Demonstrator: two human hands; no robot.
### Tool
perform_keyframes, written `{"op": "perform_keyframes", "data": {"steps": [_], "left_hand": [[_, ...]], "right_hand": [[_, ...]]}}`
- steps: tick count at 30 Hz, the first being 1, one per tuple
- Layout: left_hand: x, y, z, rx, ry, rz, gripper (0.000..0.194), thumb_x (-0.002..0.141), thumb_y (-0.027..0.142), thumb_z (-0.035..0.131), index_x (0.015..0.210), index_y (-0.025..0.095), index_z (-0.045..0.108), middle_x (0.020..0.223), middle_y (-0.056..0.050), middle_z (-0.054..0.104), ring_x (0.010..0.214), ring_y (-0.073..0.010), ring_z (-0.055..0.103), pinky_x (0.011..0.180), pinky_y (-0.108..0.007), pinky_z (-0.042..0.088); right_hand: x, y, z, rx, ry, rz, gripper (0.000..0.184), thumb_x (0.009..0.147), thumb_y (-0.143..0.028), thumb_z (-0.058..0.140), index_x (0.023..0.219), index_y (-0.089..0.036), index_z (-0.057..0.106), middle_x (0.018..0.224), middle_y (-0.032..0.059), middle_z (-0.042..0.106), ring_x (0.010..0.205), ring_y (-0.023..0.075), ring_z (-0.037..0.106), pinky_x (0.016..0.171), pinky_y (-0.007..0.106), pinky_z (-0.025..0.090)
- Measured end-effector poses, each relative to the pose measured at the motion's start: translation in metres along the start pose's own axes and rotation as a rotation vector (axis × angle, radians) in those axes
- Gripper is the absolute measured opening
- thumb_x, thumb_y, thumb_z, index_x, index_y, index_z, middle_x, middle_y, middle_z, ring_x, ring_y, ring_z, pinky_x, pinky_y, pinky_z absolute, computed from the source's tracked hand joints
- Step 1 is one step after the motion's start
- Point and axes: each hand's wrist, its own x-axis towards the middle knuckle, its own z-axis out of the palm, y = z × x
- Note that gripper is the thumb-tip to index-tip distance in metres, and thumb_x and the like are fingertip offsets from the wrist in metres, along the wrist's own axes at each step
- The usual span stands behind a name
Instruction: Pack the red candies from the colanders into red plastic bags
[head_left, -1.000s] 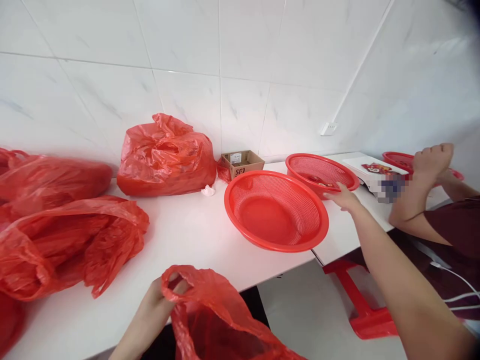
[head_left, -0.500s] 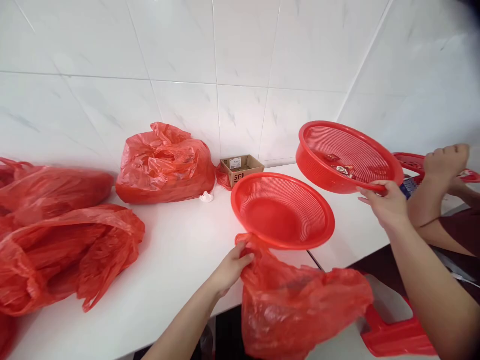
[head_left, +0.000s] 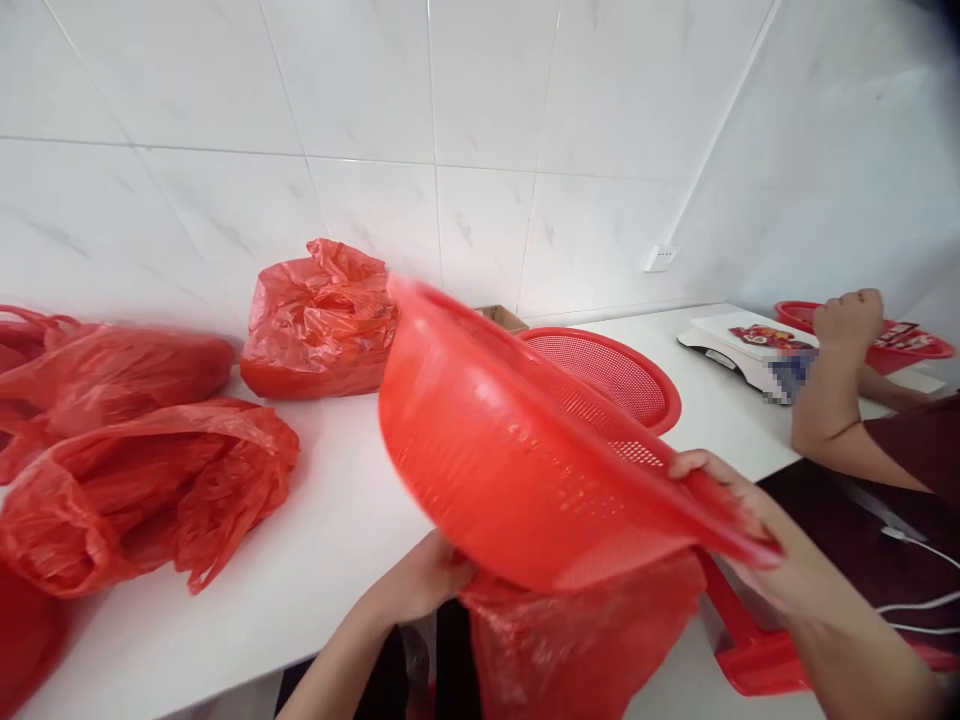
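My right hand (head_left: 731, 500) grips the rim of a red plastic colander (head_left: 525, 470), which hangs tilted in the air above the table's front edge. Its perforated side and base face me, so whatever lies inside is hidden. Just below, my left hand (head_left: 431, 580) holds a red plastic bag (head_left: 570, 640); the colander covers its fingertips and the bag's mouth. A second red colander (head_left: 637, 375) stands on the table behind, partly covered by the raised one.
Stuffed red bags (head_left: 322, 330) and an open red bag (head_left: 187, 490) lie on the white table (head_left: 345, 480). A cardboard box (head_left: 499, 318) shows behind. At right are a scale (head_left: 735, 345) with packets, another red basket (head_left: 795, 312), a co-worker's arm (head_left: 847, 370) and a red stool (head_left: 757, 655).
My right hand has brought the colander left and down, tilting it over the bag. My left hand has moved slightly left and lower, still with the bag. The scale has come into view.
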Motion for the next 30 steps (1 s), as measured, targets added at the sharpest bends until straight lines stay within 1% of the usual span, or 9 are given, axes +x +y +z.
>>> {"op": "perform_keyframes", "data": {"steps": [5,9,12,16,19,22,24,26,30], "left_hand": [[-0.088,-0.009,-0.037,0.203,0.063,-0.222,0.023,0.084,0.033,0.056,0.092,0.02,0.073,0.096,-0.005,0.074,0.091,-0.0258,0.066,0.084,-0.034,0.053],[-0.126,-0.028,-0.044,0.073,0.32,-0.303,0.033,0.079,0.048,0.063,0.092,0.019,0.072,0.095,-0.006,0.074,0.092,-0.0289,0.067,0.085,-0.039,0.055],[-0.134,-0.035,-0.045,-0.036,0.536,-0.243,0.05,0.074,0.052,0.069,0.112,0.02,0.069,0.12,-0.009,0.068,0.122,-0.0336,0.056,0.107,-0.045,0.041],[-0.135,-0.036,-0.051,0.047,0.613,-0.209,0.057,0.077,0.052,0.066,0.125,0.022,0.062,0.133,-0.009,0.061,0.131,-0.0349,0.047,0.113,-0.048,0.035],[-0.134,-0.031,-0.055,0.169,0.697,-0.128,0.06,0.079,0.049,0.066,0.133,0.025,0.055,0.141,-0.007,0.055,0.136,-0.0338,0.042,0.115,-0.048,0.031],[-0.128,-0.02,-0.05,0.241,0.723,-0.081,0.057,0.08,0.046,0.065,0.133,0.026,0.054,0.145,-0.005,0.051,0.14,-0.0314,0.036,0.116,-0.044,0.03],[-0.121,-0.012,-0.041,0.245,0.73,-0.073,0.054,0.082,0.046,0.063,0.131,0.025,0.054,0.144,-0.006,0.052,0.14,-0.03,0.037,0.116,-0.042,0.031],[-0.116,-0.009,-0.033,0.238,0.741,-0.064,0.054,0.083,0.045,0.061,0.132,0.024,0.054,0.142,-0.007,0.054,0.138,-0.0297,0.04,0.115,-0.041,0.032],[-0.125,-0.021,-0.045,0.271,0.817,-0.125,0.068,0.084,0.046,0.059,0.144,0.024,0.037,0.143,-0.01,0.052,0.13,-0.0312,0.05,0.103,-0.04,0.047]], "right_hand": [[0.007,0.015,0.037,-0.243,-0.011,-0.114,0.026,0.079,-0.036,0.069,0.096,-0.024,0.054,0.093,0.0004,0.061,0.073,0.0134,0.059,0.063,0.023,0.05],[0.018,0.033,0.054,-0.452,0.131,-0.134,0.026,0.082,-0.036,0.063,0.103,-0.025,0.053,0.095,0.0005,0.062,0.065,0.0116,0.055,0.059,0.023,0.047],[0.027,0.052,0.061,-0.574,0.221,-0.149,0.03,0.083,-0.041,0.06,0.107,-0.024,0.054,0.105,0.0028,0.063,0.066,0.012,0.056,0.063,0.026,0.049],[0.027,0.056,0.056,-0.734,0.13,-0.115,0.044,0.088,-0.042,0.053,0.129,-0.027,0.048,0.117,0.0059,0.064,0.091,0.0193,0.065,0.08,0.033,0.053],[0.009,0.031,0.052,-0.877,0.107,-0.013,0.065,0.087,-0.048,0.056,0.146,-0.032,0.034,0.106,0.0059,0.07,0.094,0.0247,0.068,0.081,0.039,0.054],[-0.017,-0.005,0.075,-0.798,0.187,-0.158,0.048,0.09,-0.046,0.055,0.135,-0.031,0.048,0.097,0.0046,0.072,0.087,0.0222,0.069,0.078,0.035,0.054],[-0.028,-0.019,0.11,-0.646,0.043,-0.337,0.026,0.094,-0.038,0.052,0.115,-0.028,0.062,0.096,0.0032,0.072,0.087,0.0178,0.069,0.078,0.028,0.054],[-0.028,-0.016,0.153,-0.59,-0.287,-0.454,0.021,0.096,-0.031,0.048,0.102,-0.026,0.067,0.098,0.0019,0.072,0.089,0.0151,0.068,0.081,0.025,0.052],[-0.006,0.031,0.21,-0.863,-0.589,-0.398,0.033,0.092,-0.015,0.044,0.119,-0.021,0.064,0.116,0.0068,0.068,0.107,0.0206,0.063,0.092,0.032,0.049]]}}
